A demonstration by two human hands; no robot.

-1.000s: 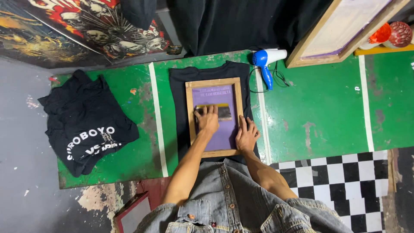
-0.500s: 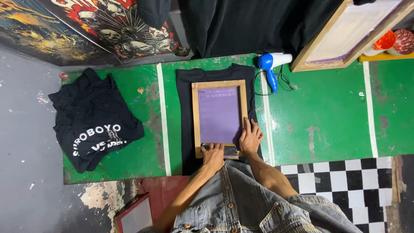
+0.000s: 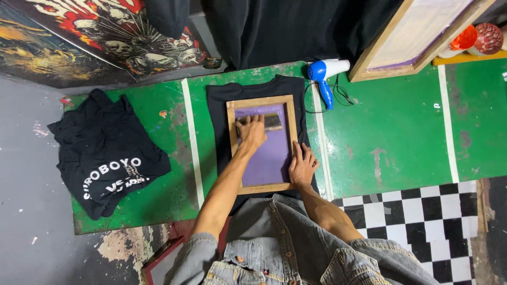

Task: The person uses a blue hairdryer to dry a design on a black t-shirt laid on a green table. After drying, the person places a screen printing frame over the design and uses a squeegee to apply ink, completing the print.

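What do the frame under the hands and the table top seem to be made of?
The frame looks like bare, light wood: pale tan bars, no shine. Its purple screen is probably a fine mesh, though the weave is too small to see. The table seems a hard board painted green, the paint worn and chipped, with white stripes.

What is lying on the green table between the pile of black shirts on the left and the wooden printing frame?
In the head view, only bare green table crossed by a white stripe, then the edge of the black shirt under the frame.
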